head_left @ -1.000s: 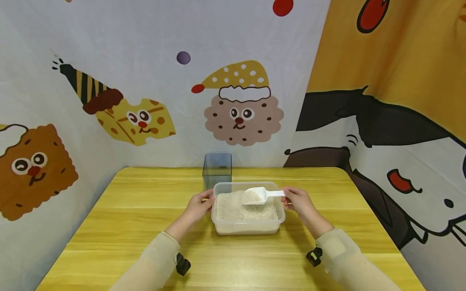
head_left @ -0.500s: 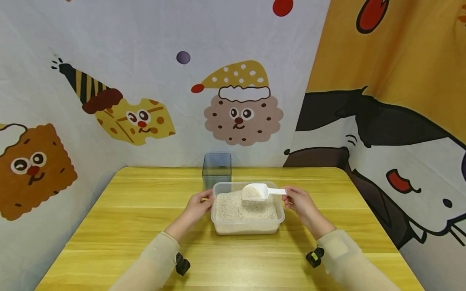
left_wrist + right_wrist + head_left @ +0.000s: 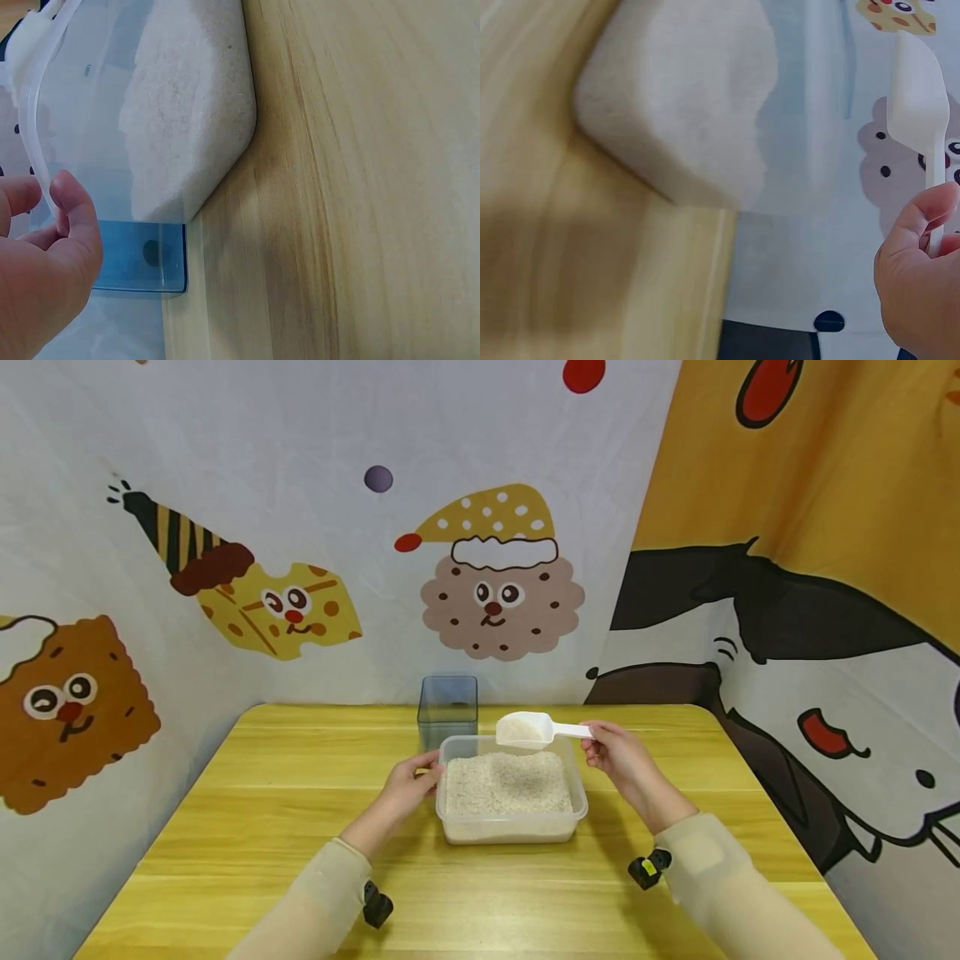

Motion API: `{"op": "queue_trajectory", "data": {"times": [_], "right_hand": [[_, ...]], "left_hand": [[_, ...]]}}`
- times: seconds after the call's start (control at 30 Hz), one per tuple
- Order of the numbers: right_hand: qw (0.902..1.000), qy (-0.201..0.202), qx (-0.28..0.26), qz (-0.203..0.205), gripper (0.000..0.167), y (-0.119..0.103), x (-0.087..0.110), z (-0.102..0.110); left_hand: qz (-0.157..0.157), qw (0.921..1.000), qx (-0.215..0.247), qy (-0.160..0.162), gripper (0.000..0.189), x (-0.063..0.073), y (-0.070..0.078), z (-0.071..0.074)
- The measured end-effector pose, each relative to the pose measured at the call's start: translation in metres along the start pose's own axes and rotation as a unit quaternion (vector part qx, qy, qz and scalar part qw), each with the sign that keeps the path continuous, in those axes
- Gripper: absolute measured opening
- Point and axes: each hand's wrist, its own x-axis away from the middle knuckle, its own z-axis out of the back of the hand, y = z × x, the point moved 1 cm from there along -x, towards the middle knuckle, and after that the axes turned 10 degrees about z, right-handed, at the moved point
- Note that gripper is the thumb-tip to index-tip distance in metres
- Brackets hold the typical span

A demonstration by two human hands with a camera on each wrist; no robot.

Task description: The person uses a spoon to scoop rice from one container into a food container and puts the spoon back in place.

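Note:
My right hand [image 3: 617,758] grips the handle of a white scoop [image 3: 526,730], which carries pale grain above the far rim of a clear plastic tub [image 3: 512,831]. In the right wrist view, thumb and fingers close round the handle of the scoop [image 3: 917,94], well above the tub's side. The tub holds pale grain that looks like rice [image 3: 468,785], with a hollow at its right. My left hand [image 3: 405,789] pinches the tub's left rim between thumb and fingers, as the left hand [image 3: 52,251] shows in its wrist view.
A blue see-through bin [image 3: 447,714] stands just behind the tub's left half, near the back edge of the wooden table [image 3: 517,902]. A cloth with cartoon prints [image 3: 300,443] hangs behind the table.
My right hand has lifted the loaded scoop from the grain and moved it up and back over the tub's far rim. The left hand and the tub have stayed put.

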Motion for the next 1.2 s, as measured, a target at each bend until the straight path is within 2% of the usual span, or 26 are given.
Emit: {"op": "queue_trajectory", "data": {"times": [0.33, 0.53, 0.7, 1.0, 1.2], "right_hand": [[0.9996, -0.020, -0.015, 0.015, 0.021, -0.026, -0.015, -0.018], [0.9999, -0.002, -0.008, 0.006, 0.025, -0.035, -0.025, -0.032], [0.9999, 0.004, -0.012, 0.004, 0.027, -0.038, -0.033, -0.045], [0.9989, 0.046, 0.004, -0.007, 0.030, -0.037, -0.048, -0.058], [0.9990, 0.040, 0.018, -0.009, 0.032, -0.033, -0.058, -0.064]], "left_hand": [[-0.004, 1.0000, -0.002, -0.005, 0.041, 0.000, 0.000, 0.000], [-0.003, 1.0000, 0.001, -0.005, 0.041, 0.000, 0.000, 0.000], [-0.003, 1.0000, 0.000, -0.006, 0.041, 0.002, 0.001, 0.000], [-0.010, 0.9999, -0.005, -0.009, 0.042, 0.003, 0.001, -0.001], [-0.007, 0.9999, -0.001, -0.007, 0.042, 0.003, 0.001, 0.000]]}}
